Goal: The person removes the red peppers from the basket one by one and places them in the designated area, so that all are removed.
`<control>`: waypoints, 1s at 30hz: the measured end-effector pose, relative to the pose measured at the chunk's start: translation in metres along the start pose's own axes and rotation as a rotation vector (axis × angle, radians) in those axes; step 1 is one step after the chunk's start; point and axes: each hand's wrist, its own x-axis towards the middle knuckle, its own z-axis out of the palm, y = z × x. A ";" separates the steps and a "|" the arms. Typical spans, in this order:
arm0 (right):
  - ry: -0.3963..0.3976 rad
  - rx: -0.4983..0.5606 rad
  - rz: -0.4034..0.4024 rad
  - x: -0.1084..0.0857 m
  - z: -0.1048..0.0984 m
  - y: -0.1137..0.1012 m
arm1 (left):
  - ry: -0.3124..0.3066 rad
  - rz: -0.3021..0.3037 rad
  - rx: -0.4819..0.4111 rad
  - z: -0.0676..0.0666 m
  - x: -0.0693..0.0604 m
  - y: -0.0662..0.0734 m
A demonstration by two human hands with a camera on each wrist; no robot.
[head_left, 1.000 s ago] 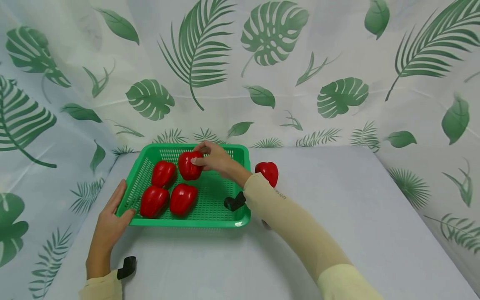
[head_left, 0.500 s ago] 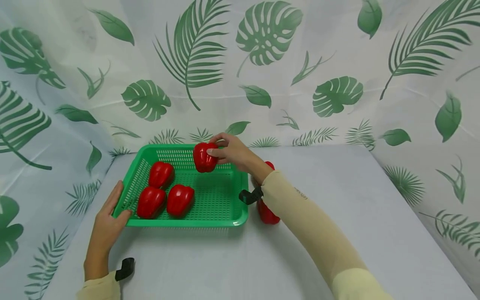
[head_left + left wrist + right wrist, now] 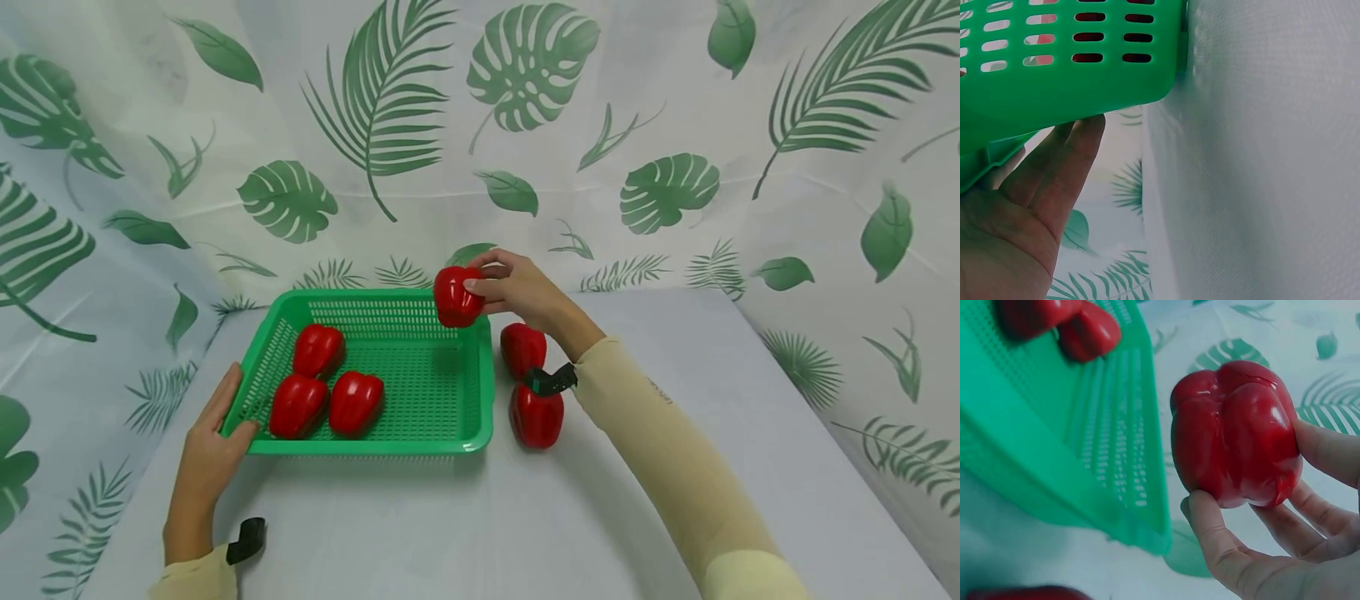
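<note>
My right hand [image 3: 517, 292] holds a shiny red bell pepper [image 3: 457, 297] raised above the right rear corner of the green plastic basket [image 3: 420, 447]. In the right wrist view, thumb and fingertips pinch this pepper [image 3: 1235, 437] beside the basket wall. My left hand [image 3: 213, 446] grips the basket's front left corner, its thumb over the rim and its fingers along the outer side. From the left wrist, straight fingers [image 3: 1066, 172] touch the basket wall. Inside, on the left, lie three red peppers [image 3: 357, 403].
Just right of the basket, two more red bell peppers lie on the white tabletop [image 3: 675, 400], a rear one [image 3: 522, 350] and a front one [image 3: 537, 418]. A leaf-patterned curtain [image 3: 420, 125] encloses the back and sides.
My right hand has lifted the pepper up from inside the basket and carried it rightward to the rim. My left hand stays at the corner. The view has shifted slightly.
</note>
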 end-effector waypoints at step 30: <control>0.109 -0.019 0.081 -0.042 -0.084 0.026 | -0.007 -0.030 -0.011 0.000 -0.002 0.003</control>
